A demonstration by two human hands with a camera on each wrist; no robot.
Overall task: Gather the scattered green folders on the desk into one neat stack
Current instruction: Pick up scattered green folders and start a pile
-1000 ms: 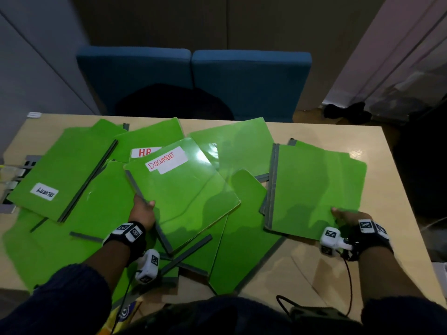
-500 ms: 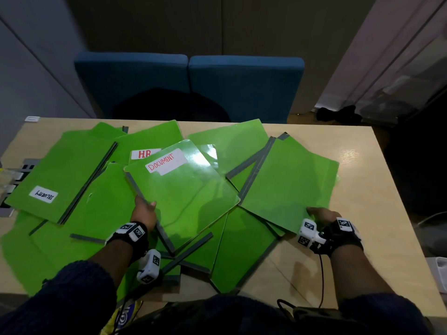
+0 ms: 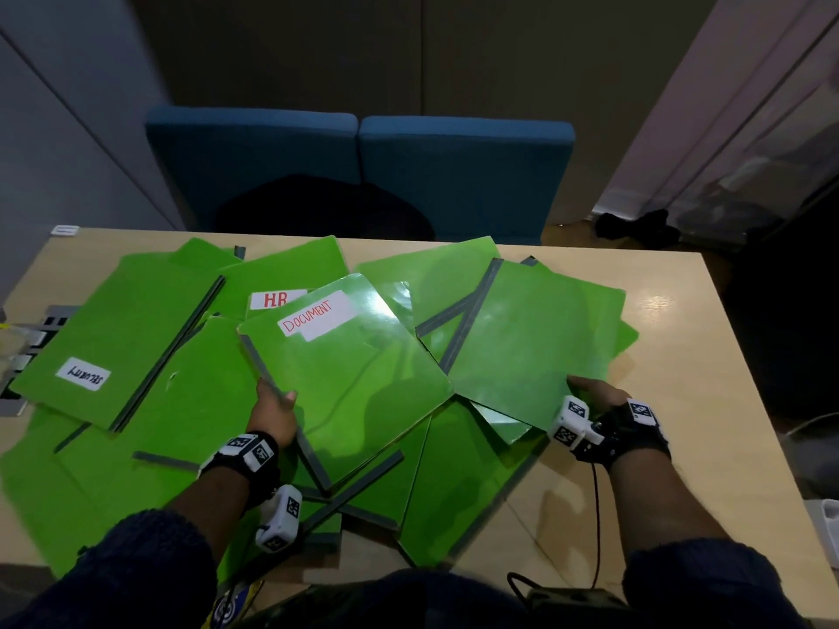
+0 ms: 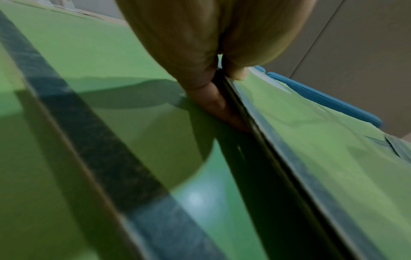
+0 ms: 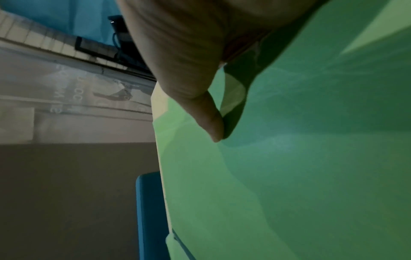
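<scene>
Several green folders with grey spines lie overlapped across the wooden desk [image 3: 708, 338]. My left hand [image 3: 274, 408] pinches the grey-spined left edge of the folder labelled DOCUMENT [image 3: 358, 374], thumb on top; the left wrist view shows the thumb [image 4: 235, 70] on that folder [image 4: 322, 158] and fingers beneath. My right hand [image 3: 594, 394] grips the near corner of an unlabelled green folder [image 3: 535, 338], which overlaps the DOCUMENT folder's right side. In the right wrist view the thumb [image 5: 209, 119] lies on that folder [image 5: 300, 167]. A folder labelled HR [image 3: 277, 299] peeks out behind.
A folder with an upside-down white label [image 3: 118, 338] lies at the left. Two blue chairs [image 3: 363, 170] stand behind the desk. Bare desk shows at the right and near right. A grey device [image 3: 18, 351] sits at the left edge.
My right hand has slid its folder leftward and turned it, so it now overlaps the DOCUMENT folder. The left hand keeps its hold in the same place.
</scene>
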